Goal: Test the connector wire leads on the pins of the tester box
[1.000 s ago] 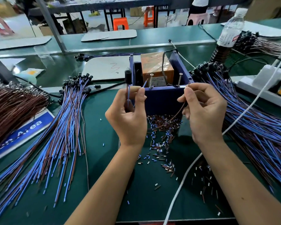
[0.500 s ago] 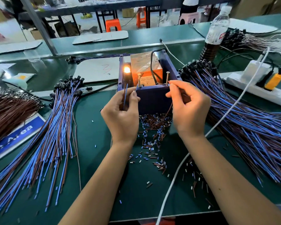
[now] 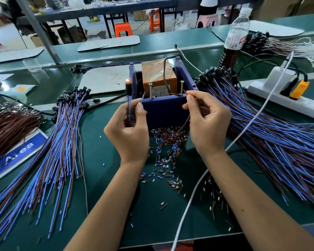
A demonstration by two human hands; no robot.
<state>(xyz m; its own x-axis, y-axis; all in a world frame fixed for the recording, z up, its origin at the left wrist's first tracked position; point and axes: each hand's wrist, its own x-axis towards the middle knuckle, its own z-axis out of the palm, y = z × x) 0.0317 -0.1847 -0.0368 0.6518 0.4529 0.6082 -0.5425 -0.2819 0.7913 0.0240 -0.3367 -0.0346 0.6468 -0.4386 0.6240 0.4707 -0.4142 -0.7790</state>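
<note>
Our left hand (image 3: 128,131) has its fingers (image 3: 140,113) curled around a thin blue lead (image 3: 143,97), pinching it so its bare tip points up toward the left screw pin (image 3: 150,90) of the tester box (image 3: 163,111). Above that hand stands the wire's black connector lamp (image 3: 128,87), glowing orange at its top. Our right hand (image 3: 208,122) pinches the brown lead (image 3: 185,122) between thumb and forefinger, its tip held at the base of the right screw pin (image 3: 181,87).

A second ago the lamp was dark and the leads were only nearing the pins; half a second ago it lit, and it is lit now. We judge that this wire passes and can go to a finished pile.

The navy box sits open-topped on the green counter (image 3: 101,154), straight ahead of us, with an orange taped block (image 3: 159,73) inside. Below the box lies a scatter of stripped insulation bits (image 3: 166,140). Bundles of blue and brown wires fan out on the left (image 3: 58,142) and on the right (image 3: 272,131). A white cable (image 3: 243,136) crosses the counter to a power strip (image 3: 286,100), and a water bottle (image 3: 237,31) stands behind.

We cannot make out whether the bare tips truly touch the pins; the right fingers cover that contact. The block's label is unreadable, and a blue sign at left is cut off.
</note>
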